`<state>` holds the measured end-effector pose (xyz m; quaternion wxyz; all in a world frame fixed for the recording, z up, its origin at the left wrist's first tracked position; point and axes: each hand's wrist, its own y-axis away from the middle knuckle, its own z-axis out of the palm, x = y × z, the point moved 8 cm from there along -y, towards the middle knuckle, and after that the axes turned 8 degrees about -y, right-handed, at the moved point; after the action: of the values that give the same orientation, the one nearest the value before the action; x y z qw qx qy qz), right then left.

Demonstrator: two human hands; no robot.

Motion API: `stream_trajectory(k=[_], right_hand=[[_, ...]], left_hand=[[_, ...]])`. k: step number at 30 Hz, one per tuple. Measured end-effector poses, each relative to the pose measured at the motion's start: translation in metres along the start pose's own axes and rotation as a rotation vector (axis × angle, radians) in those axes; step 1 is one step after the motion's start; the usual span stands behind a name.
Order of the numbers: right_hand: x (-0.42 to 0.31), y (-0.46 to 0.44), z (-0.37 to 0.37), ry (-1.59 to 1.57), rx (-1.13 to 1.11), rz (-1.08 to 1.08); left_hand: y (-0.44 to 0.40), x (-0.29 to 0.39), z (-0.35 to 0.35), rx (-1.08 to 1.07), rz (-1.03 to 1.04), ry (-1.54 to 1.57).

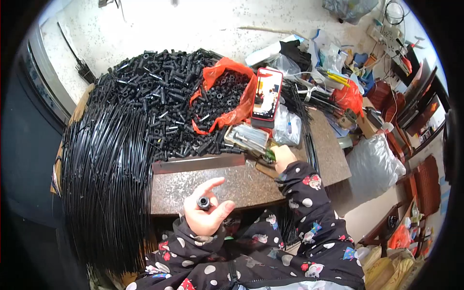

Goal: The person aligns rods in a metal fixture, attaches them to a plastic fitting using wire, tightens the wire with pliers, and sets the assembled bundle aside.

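Observation:
My left hand (205,215) is in front of the table's near edge, its lower fingers curled round a black tubular part (204,202) with its hollow end facing up. The index finger and thumb of that hand are stretched out. Farther right, my right hand (284,157) is closed on a green-handled tool (271,154) beside a shallow tray (246,135) of thin pale pieces. What the tool's far end touches is too small to make out. A big heap of black plastic parts (159,92) lies beyond my hands.
Long black rods (108,188) hang over the table's left side. A metal bar (198,164) lines the heap's front. Behind the tray are a red bag (246,101) with small black parts, a propped phone (267,94) and a clear bag (288,126). Tools and bags crowd the right.

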<state>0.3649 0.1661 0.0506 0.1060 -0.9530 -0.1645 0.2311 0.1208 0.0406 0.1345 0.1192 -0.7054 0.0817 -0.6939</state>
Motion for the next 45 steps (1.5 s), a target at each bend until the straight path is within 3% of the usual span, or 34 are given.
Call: stream_trajectory(k=[13,16,22,24,25,29,30,32,33,45], right_hand=[[-0.018,-0.002,0.003,0.064,-0.132,-0.202],[0.004,0.000,0.003,-0.005,-0.056,-0.081],[0.024,0.018,-0.041,-0.179,0.420,0.246],[0.016,0.029,-0.041,-0.696,0.452,0.467],[-0.022,0.031,-0.050,-1.119,0.477,0.331],[-0.141,0.071,-0.065,-1.734,0.286,0.473],[-0.157,0.080,-0.065,-1.722,0.256,0.442],[-0.179,0.094,-0.058,-1.773,0.296,0.405],[-0.186,0.097,-0.056,-1.817,0.312,0.360],[-0.204,0.098,-0.054,-1.860,0.337,0.265]], left_hand=[[0.005,0.008,0.002,-0.080,0.011,-0.024],[0.011,0.012,-0.003,-0.068,0.024,-0.023],[0.019,0.024,0.005,-0.147,0.114,-0.098],[0.019,0.028,0.012,-0.192,0.101,-0.089],[0.019,0.030,0.017,-0.212,0.072,-0.077],[0.017,0.046,0.030,-0.131,0.103,0.000],[0.019,0.043,0.032,-0.171,0.065,-0.072],[0.023,0.041,0.040,-0.175,0.047,0.188],[0.026,0.047,0.038,-0.245,0.042,0.074],[0.035,0.045,0.025,-0.231,-0.024,0.203]])
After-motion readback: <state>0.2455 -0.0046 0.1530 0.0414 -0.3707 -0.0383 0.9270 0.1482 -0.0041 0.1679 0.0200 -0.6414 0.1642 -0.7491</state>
